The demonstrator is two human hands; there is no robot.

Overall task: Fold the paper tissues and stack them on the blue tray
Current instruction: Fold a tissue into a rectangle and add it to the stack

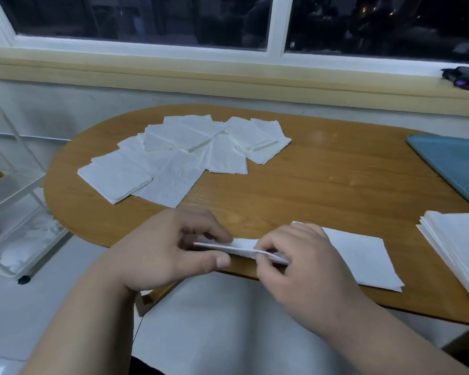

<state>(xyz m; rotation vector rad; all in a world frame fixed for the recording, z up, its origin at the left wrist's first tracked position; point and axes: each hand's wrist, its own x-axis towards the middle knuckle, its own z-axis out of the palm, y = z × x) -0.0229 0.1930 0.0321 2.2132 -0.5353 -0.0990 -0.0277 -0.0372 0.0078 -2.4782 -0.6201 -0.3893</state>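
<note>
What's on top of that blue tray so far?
The visible part of the blue tray is bare. Its right end runs past the picture's edge, so anything there is hidden.

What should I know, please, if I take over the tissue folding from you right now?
Left hand and right hand both pinch one tissue, held edge-on over the near edge of the table.
Another sheet lies flat by the right hand; a neat pile sits at the right edge; loose tissues are spread across the far side.
The visible part of the blue tray holds none.
Left: finish this fold, then stack everything on the tray.
</note>
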